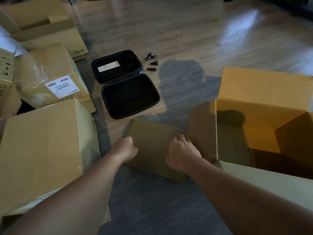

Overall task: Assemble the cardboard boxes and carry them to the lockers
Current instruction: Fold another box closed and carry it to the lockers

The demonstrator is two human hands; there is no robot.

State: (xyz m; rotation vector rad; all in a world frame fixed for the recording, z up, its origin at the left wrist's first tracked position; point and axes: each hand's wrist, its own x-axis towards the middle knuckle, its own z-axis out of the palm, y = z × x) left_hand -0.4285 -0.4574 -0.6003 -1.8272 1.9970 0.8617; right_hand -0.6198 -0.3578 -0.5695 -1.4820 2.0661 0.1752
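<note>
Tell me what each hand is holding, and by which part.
Both hold the open cardboard box's side flap: left hand grips its left edge, right hand rests curled near its fold; a pinch cannot be told.

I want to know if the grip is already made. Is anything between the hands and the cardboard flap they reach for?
Nothing visible. The left hand and right hand already grip the outer flap of the open box, fingers curled on it. The black case lies beyond, apart from them.
</note>
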